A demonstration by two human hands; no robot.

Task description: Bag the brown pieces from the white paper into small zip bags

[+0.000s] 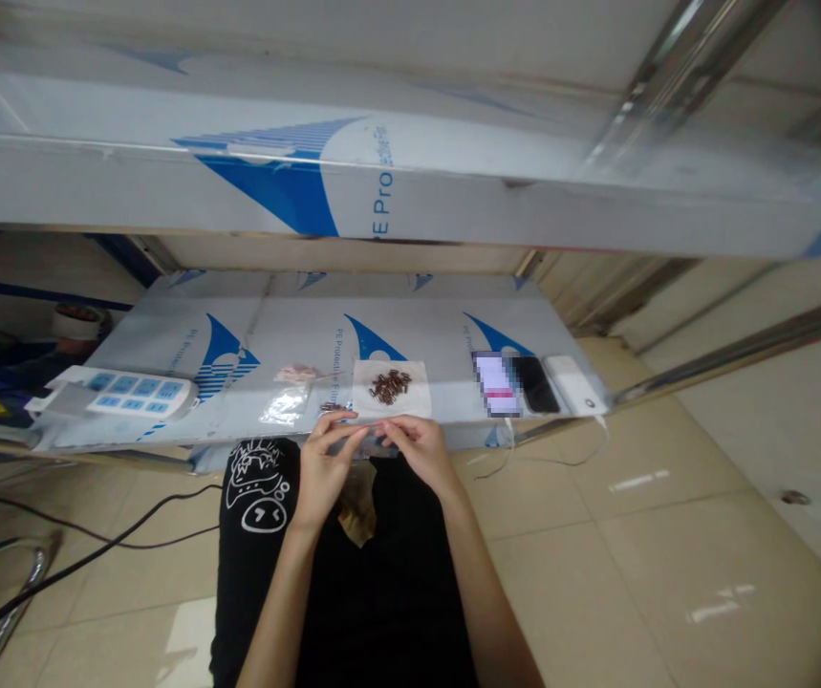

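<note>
My left hand point(324, 465) and my right hand point(421, 449) meet at the shelf's front edge, fingertips pinched close together. Something small and thin seems to be between them, too small to name. Just beyond lies a white sheet point(417, 377) bearing a pile of small dark brown pieces point(390, 386). A few more dark pieces point(330, 408) sit beside it, near my left fingers. Farther left rests a clear plastic bag point(285, 405), with small pinkish pieces point(297, 373) at its top end.
A white power strip point(134, 392) lies at the shelf's left end. On the right are a lit phone point(497, 384), a black phone point(535, 384) and a white device point(573, 384) with a cable. An upper panel point(453, 205) overhangs the shelf point(410, 306). A brownish piece point(358, 511) lies on my lap.
</note>
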